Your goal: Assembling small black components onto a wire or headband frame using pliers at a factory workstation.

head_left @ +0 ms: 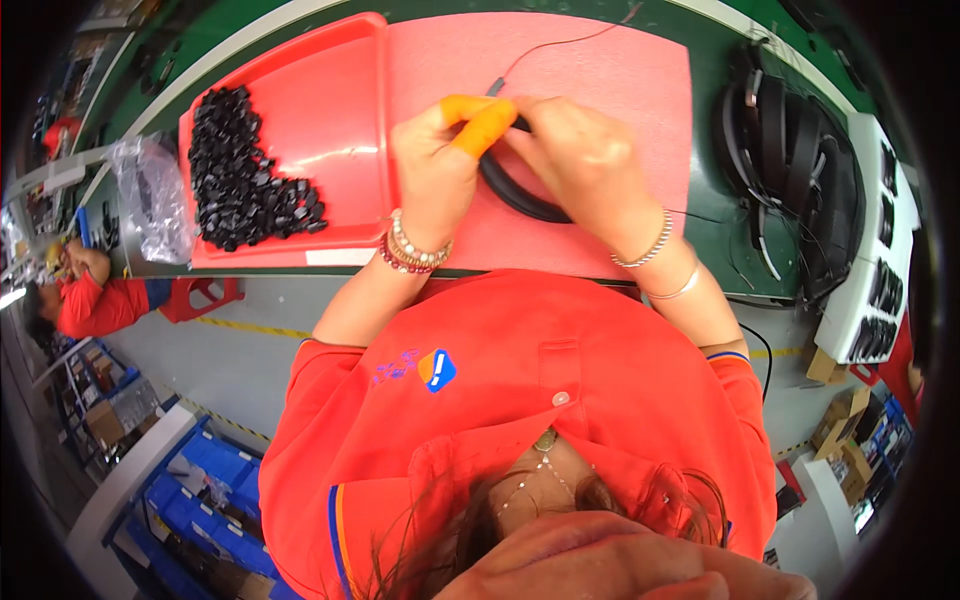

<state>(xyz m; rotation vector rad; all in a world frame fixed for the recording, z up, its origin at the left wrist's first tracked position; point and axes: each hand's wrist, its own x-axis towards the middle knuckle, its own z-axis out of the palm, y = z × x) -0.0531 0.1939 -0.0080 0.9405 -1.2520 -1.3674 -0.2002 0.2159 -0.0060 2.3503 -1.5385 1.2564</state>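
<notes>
Both hands are holding a black curved band [520, 195] over a pink mat [610, 90] on the green table [720, 50]. The left hand [435, 165], with orange finger covers [480, 120], is pinching the top of the band, and the right hand [580, 160] is gripping it too. A red tray [340, 110] holding little black pieces [240, 175] is sitting just to the left, and a pile of black bands [800, 170] is lying to the right.

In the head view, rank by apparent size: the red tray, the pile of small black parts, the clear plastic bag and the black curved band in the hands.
1. red tray
2. pile of small black parts
3. black curved band and clear plastic bag look alike; hands hide part of the band, so no ranking between them.
</notes>
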